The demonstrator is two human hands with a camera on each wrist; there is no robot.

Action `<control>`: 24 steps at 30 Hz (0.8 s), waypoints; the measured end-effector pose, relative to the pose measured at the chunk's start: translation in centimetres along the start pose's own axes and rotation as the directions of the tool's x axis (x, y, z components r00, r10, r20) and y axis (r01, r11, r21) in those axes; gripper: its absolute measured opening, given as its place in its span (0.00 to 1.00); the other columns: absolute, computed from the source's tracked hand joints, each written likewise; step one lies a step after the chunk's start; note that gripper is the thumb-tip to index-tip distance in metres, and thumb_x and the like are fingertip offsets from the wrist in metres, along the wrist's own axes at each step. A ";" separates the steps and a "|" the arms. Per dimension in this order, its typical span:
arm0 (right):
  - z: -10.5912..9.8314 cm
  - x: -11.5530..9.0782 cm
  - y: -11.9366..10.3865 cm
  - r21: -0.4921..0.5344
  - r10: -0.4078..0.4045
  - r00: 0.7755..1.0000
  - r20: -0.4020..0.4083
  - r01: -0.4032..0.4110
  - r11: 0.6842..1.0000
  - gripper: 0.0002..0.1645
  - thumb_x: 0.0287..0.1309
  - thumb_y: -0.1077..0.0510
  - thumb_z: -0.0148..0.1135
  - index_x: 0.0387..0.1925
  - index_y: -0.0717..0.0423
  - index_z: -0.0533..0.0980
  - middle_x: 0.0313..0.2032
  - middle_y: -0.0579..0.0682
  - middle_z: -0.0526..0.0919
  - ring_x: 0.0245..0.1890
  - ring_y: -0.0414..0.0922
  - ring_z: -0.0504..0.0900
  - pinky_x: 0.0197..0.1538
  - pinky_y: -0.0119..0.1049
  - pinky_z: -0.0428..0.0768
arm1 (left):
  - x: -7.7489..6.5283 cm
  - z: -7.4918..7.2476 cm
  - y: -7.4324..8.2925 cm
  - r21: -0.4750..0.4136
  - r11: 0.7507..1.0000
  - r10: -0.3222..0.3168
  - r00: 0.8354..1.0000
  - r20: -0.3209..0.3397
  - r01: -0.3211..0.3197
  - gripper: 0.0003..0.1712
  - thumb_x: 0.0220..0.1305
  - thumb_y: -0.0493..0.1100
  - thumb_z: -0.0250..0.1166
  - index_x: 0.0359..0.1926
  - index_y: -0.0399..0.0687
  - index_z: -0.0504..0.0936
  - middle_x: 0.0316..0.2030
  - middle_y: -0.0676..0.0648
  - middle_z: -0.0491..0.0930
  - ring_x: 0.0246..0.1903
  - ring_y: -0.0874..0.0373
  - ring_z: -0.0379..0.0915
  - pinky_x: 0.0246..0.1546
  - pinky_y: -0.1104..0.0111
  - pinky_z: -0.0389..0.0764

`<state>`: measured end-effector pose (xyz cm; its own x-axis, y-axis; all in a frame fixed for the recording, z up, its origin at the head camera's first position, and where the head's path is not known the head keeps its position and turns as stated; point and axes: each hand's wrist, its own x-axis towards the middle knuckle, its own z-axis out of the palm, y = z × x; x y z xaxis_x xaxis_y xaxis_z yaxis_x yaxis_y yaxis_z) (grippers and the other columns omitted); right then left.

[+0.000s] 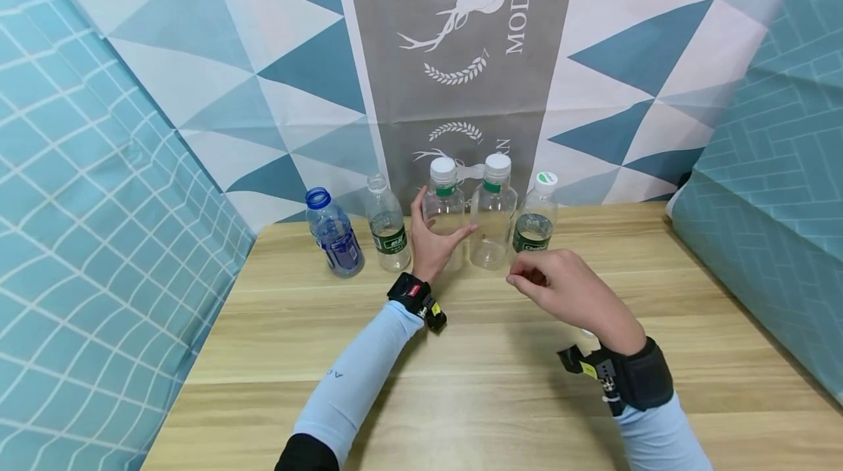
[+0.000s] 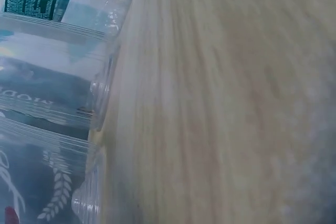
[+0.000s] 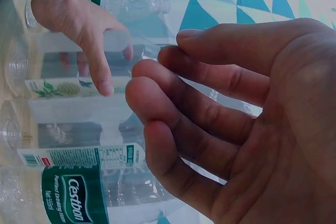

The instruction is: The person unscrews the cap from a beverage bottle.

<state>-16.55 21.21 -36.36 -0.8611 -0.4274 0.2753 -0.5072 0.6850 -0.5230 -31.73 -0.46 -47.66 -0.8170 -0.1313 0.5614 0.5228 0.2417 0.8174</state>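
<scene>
My left hand [image 1: 435, 248] straddles a clear bottle [image 1: 443, 200] with a white cap, thumb across its front and fingers at its far side. Fingertips show through the plastic in the right wrist view. Right beside it stands another white-capped clear bottle [image 1: 489, 230], close to the left thumb. My right hand [image 1: 560, 284] hovers in front of a green-labelled water bottle [image 1: 536, 219], its fingers loosely bent with nothing between them. That label [image 3: 73, 195] reads C'estbon in the right wrist view.
Left of the left hand stand an uncapped green-labelled bottle [image 1: 388, 230] and a blue bottle [image 1: 334, 237]. All stand in a row along the back of the wooden table [image 1: 474, 390], before a patterned cloth backdrop [image 1: 461, 76]. A small white object [image 1: 588, 333] peeks out under the right wrist.
</scene>
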 end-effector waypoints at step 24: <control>0.3 -0.5 -2.3 0.009 -0.106 0.944 -0.312 0.114 0.993 0.20 0.62 0.59 0.71 0.55 0.54 0.79 0.27 0.38 0.83 0.26 0.32 0.76 0.31 0.29 0.79 | -8.4 -8.0 9.5 0.225 0.962 0.090 0.956 0.279 -0.156 0.61 0.37 0.52 0.83 0.74 0.53 0.66 0.59 0.45 0.81 0.53 0.53 0.81 0.49 0.59 0.86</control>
<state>-15.00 19.70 -35.52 -0.7705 -0.2921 0.5666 -0.6018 0.6265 -0.4954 -17.93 -4.78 -43.59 -0.8020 0.1643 0.5743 0.5756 0.4694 0.6696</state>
